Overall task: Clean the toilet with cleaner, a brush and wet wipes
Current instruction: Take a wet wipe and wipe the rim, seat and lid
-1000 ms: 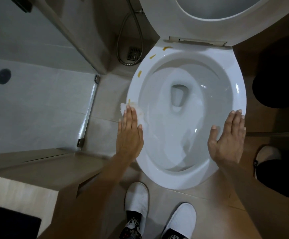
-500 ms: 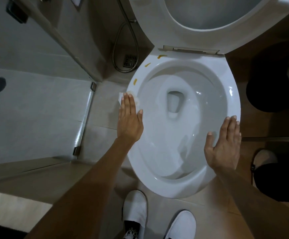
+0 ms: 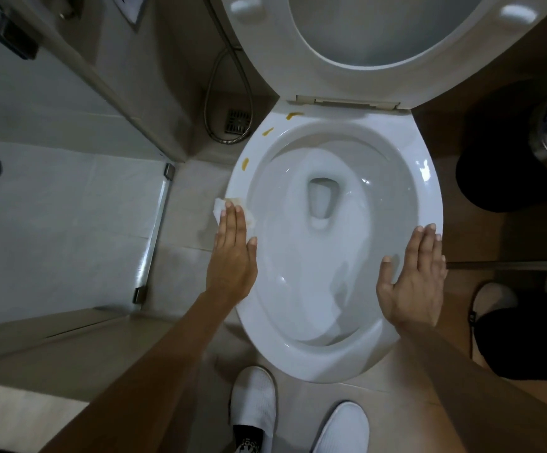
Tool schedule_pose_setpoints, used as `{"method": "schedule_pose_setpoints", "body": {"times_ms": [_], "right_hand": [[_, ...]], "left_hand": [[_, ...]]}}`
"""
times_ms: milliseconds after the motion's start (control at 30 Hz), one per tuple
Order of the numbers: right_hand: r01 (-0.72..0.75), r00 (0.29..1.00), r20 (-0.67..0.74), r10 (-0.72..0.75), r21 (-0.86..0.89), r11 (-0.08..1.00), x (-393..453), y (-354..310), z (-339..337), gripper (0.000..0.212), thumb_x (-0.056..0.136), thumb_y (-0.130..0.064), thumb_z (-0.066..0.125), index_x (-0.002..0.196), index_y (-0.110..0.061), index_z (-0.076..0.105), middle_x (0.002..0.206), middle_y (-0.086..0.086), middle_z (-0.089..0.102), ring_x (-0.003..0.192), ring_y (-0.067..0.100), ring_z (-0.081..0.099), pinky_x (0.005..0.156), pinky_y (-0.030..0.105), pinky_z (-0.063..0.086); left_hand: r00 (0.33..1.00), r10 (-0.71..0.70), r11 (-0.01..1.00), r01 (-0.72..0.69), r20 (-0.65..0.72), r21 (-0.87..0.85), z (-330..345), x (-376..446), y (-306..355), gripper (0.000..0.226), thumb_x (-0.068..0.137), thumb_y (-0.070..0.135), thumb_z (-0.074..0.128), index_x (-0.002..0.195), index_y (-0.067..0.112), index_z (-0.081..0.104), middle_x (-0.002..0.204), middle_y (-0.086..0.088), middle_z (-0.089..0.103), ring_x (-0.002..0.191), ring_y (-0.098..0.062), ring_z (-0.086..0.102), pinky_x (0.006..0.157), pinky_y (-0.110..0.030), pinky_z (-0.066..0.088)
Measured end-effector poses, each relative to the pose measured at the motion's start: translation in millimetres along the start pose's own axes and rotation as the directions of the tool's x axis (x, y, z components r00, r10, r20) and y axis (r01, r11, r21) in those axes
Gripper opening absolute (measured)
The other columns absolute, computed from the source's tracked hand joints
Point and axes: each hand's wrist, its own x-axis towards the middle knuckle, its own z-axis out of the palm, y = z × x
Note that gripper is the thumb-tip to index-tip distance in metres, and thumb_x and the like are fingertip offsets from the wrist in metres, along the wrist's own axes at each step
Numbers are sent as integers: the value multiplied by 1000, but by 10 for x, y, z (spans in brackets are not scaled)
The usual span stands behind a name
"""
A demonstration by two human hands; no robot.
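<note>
A white toilet bowl (image 3: pixel 425 178) stands open with its seat and lid (image 3: pixel 265 50) raised at the top. My left hand (image 3: pixel 231 253) lies flat on the bowl's left rim, pressing a white wet wipe (image 3: pixel 221 206) that shows a yellow-brown smear beyond the fingertips. Yellow stains mark the rim further back, the nearest (image 3: pixel 245 163) just ahead of the wipe, another (image 3: pixel 267 131) and one by the hinge (image 3: pixel 293 115). My right hand (image 3: pixel 416 279) rests flat with spread fingers on the right rim, holding nothing.
A glass shower partition (image 3: pixel 153 237) runs along the left. A metal hose (image 3: pixel 220 93) and floor drain (image 3: pixel 239 120) sit behind the bowl. A bin with a dark base (image 3: pixel 507 165) stands at right. My white shoes (image 3: pixel 254 400) are in front.
My left hand has slid the wipe forward along the left rim toward the back, over one yellow stain. The right hand has stayed on the right rim.
</note>
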Motion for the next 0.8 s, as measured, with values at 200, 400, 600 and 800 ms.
{"method": "schedule_pose_setpoints", "body": {"times_ms": [200,400,600,800], "right_hand": [[-3,1000,15,3,-2,1000,1,4,-16,72,92,-41,28,155,-12,9,162,7,6,150,20,3,118,37,5],[-9,999,32,10,-13,1000,7,-6,-17,72,93,-42,30,155,-13,7,162,6,4,150,20,1,117,37,3],[-15,1000,27,15,-6,1000,5,-10,-23,72,92,-41,28,155,-12,9,162,6,6,150,19,1,119,38,5],[-16,1000,15,16,6,1000,5,-15,-19,71,93,-45,24,155,-15,8,162,4,5,150,16,-1,119,36,4]], "left_hand": [[1000,15,1000,-15,-1,-10,-26,177,-18,61,101,21,36,149,0,4,159,-15,0,147,-25,-1,119,-28,-2],[997,14,1000,-13,74,-9,56,-299,-87,62,101,38,21,150,9,-3,158,-3,-11,146,-15,-10,117,-25,-6],[996,57,998,-56,68,-13,-19,43,-87,63,98,34,21,150,5,0,159,-9,-3,147,-19,-4,119,-28,-2],[983,173,982,-167,65,-84,-180,549,-174,64,100,35,26,150,3,4,159,-8,-2,146,-15,-7,118,-25,-3]]}}
